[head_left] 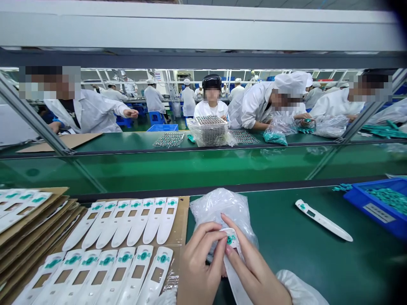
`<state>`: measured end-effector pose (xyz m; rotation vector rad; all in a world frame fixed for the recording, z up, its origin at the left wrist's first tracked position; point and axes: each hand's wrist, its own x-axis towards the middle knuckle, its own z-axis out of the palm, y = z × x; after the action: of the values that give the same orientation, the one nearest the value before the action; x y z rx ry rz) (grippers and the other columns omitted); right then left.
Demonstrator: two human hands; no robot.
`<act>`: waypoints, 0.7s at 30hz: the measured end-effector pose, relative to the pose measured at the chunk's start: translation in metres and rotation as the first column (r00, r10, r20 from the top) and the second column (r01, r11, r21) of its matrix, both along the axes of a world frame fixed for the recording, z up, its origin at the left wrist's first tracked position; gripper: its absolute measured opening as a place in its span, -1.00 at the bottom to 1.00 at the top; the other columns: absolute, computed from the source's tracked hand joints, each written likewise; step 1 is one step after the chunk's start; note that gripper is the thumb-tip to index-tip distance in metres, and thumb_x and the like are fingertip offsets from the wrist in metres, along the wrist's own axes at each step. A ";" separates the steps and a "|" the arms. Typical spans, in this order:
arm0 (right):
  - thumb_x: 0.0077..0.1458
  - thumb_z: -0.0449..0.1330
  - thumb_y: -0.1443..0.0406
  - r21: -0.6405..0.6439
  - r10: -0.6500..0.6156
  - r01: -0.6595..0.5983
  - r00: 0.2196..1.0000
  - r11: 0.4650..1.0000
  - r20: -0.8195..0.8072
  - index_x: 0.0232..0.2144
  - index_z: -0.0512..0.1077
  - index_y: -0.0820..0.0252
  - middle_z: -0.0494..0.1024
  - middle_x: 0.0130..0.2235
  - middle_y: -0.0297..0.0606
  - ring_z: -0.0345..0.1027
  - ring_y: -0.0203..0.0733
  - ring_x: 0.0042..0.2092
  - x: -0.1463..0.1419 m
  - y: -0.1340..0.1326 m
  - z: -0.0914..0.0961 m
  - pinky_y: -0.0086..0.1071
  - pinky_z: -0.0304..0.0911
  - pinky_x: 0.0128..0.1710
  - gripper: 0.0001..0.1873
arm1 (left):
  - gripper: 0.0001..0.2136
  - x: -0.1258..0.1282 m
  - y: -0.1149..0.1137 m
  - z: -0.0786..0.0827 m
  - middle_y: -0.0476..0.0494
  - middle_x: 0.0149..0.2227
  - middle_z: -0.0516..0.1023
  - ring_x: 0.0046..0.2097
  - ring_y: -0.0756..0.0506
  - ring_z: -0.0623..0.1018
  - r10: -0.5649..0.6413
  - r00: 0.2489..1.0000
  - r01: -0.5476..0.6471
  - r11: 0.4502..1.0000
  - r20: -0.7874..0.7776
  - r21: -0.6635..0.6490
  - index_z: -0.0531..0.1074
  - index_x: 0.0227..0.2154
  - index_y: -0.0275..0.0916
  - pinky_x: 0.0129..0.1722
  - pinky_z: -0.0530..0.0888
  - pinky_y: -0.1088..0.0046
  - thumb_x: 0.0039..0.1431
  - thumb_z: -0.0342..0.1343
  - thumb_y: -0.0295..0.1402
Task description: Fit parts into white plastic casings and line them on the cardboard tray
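Down at the near edge of the green desk (288, 250), both hands are pinching one long white plastic strip with a teal printed spot (235, 281). The left hand (203, 260) is curled round its top end and the right hand (254, 264) is closed on it from the other side, so neither's open. Wide teal end points away from the person, and the long axis runs nearly straight back toward the body, leaning slightly right. Crinkly clear plastic bag (222, 209) sits right behind the hands. On the left, a brown cardboard tray (182, 220) of similar strips lies just beside the left hand; on the right, there's open green desk out to a loose white strip (322, 220).
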<state>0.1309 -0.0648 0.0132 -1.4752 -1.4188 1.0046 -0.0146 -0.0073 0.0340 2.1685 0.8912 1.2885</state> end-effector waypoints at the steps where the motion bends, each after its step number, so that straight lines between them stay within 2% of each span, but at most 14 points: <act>1: 0.45 -0.09 0.13 -0.005 -0.001 0.001 1.000 1.000 0.002 0.48 -0.07 -0.01 0.12 0.46 -0.24 0.28 0.01 0.32 0.000 0.000 0.000 -0.20 0.33 0.23 -0.37 | -0.84 0.001 0.000 0.000 -0.12 -0.11 0.59 -0.21 -0.04 0.66 0.017 1.000 -0.017 0.999 -0.017 0.028 0.51 -0.17 -0.14 -0.24 0.65 0.49 0.32 0.09 -0.51; 3: 0.45 -0.08 0.13 -0.026 -0.012 0.012 1.000 1.000 0.001 0.48 -0.06 -0.02 0.13 0.46 -0.25 0.21 0.02 0.36 0.001 0.000 -0.002 -0.16 0.28 0.28 -0.37 | -0.84 0.003 0.001 -0.001 -0.13 -0.13 0.61 -0.18 -0.07 0.67 0.061 0.997 -0.053 0.990 -0.055 0.133 0.50 -0.17 -0.15 -0.18 0.64 0.44 0.32 0.08 -0.52; 7: 0.45 -0.09 0.11 -0.069 -0.059 0.058 0.998 0.996 -0.017 0.46 0.00 -0.07 0.13 0.46 -0.32 0.11 -0.01 0.41 0.001 -0.002 -0.003 -0.08 0.14 0.37 -0.40 | -0.82 0.005 0.002 -0.003 -0.16 -0.18 0.66 -0.21 -0.10 0.69 0.130 0.986 -0.086 0.927 -0.099 0.365 0.49 -0.18 -0.19 -0.27 0.61 0.45 0.29 0.07 -0.56; 9: 0.45 -0.09 0.09 -0.046 -0.089 0.088 0.996 0.995 -0.027 0.44 0.07 -0.07 0.17 0.44 -0.32 0.11 -0.02 0.41 0.000 -0.003 0.000 -0.09 0.12 0.38 -0.42 | -0.82 0.004 0.002 -0.002 -0.18 -0.17 0.67 -0.21 -0.11 0.69 0.133 0.984 -0.075 0.910 -0.115 0.407 0.49 -0.16 -0.21 -0.27 0.61 0.45 0.28 0.08 -0.56; 10: 0.44 -0.09 0.07 -0.026 -0.108 0.107 0.994 0.994 -0.030 0.43 0.11 -0.06 0.25 0.41 -0.29 0.17 -0.01 0.38 0.000 -0.003 0.001 -0.11 0.18 0.35 -0.42 | -0.82 0.004 0.002 -0.001 -0.18 -0.17 0.67 -0.21 -0.11 0.69 0.123 0.986 -0.068 0.911 -0.110 0.407 0.50 -0.16 -0.20 -0.26 0.60 0.45 0.28 0.08 -0.56; 12: 0.43 -0.09 0.02 0.013 -0.139 0.140 0.989 0.990 -0.047 0.39 0.21 -0.02 0.54 0.20 -0.17 0.40 0.02 0.23 -0.002 -0.004 0.006 -0.17 0.39 0.18 -0.42 | -0.82 0.004 0.001 0.002 -0.15 -0.16 0.66 -0.17 -0.10 0.69 0.073 0.995 -0.048 0.948 -0.068 0.316 0.51 -0.19 -0.17 -0.23 0.60 0.47 0.29 0.08 -0.55; 14: 0.43 -0.12 -0.03 0.044 -0.130 0.134 0.987 0.990 -0.093 0.36 0.28 0.03 0.71 -0.16 -0.13 0.59 0.01 -0.04 -0.004 -0.004 0.010 -0.25 0.52 -0.07 -0.39 | -0.85 0.005 -0.001 0.005 -0.13 -0.11 0.64 -0.15 -0.09 0.68 0.026 0.999 -0.028 0.996 0.027 0.082 0.52 -0.20 -0.13 -0.23 0.62 0.49 0.28 0.11 -0.50; 15: 0.43 -0.14 -0.05 0.055 -0.115 0.123 0.986 0.991 -0.122 0.35 0.30 0.04 0.71 -0.28 -0.15 0.60 -0.02 -0.18 -0.004 -0.005 0.011 -0.28 0.53 -0.17 -0.37 | -0.86 0.006 -0.003 0.006 -0.14 -0.09 0.62 -0.19 -0.08 0.68 0.000 0.997 0.005 0.998 0.077 -0.067 0.52 -0.18 -0.12 -0.28 0.62 0.50 0.28 0.14 -0.46; 17: 0.42 -0.14 -0.08 0.074 -0.108 0.121 0.981 0.990 -0.160 0.32 0.34 0.04 0.69 -0.32 -0.19 0.56 -0.10 -0.34 -0.005 -0.005 0.011 -0.31 0.51 -0.24 -0.37 | -0.90 0.009 -0.006 0.008 -0.16 -0.07 0.60 -0.37 -0.02 0.64 -0.067 0.986 0.112 0.946 0.154 -0.304 0.53 -0.17 -0.12 -0.46 0.59 0.53 0.31 0.14 -0.37; 19: 0.41 -0.12 -0.08 0.083 -0.139 0.154 0.977 0.985 -0.163 0.32 0.35 0.04 0.68 -0.29 -0.20 0.53 -0.13 -0.36 -0.006 -0.004 0.010 -0.33 0.49 -0.26 -0.37 | -0.87 0.011 -0.009 0.009 -0.15 -0.13 0.61 -0.43 0.00 0.60 -0.118 0.976 0.179 0.914 0.184 -0.364 0.55 -0.24 -0.14 -0.47 0.57 0.51 0.34 0.09 -0.31; 21: 0.42 -0.13 -0.07 0.094 -0.153 0.171 0.974 0.981 -0.167 0.34 0.30 0.08 0.64 -0.34 -0.23 0.51 -0.13 -0.36 -0.005 -0.002 0.009 -0.35 0.47 -0.28 -0.35 | -0.82 0.012 -0.009 0.010 -0.12 -0.21 0.62 -0.33 -0.05 0.62 -0.116 0.979 0.165 0.934 0.170 -0.315 0.55 -0.32 -0.15 -0.31 0.58 0.45 0.36 0.06 -0.31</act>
<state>0.1259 -0.0664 0.0223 -1.3762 -1.1998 0.9080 -0.0030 -0.0167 0.0437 1.8171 0.8089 1.1246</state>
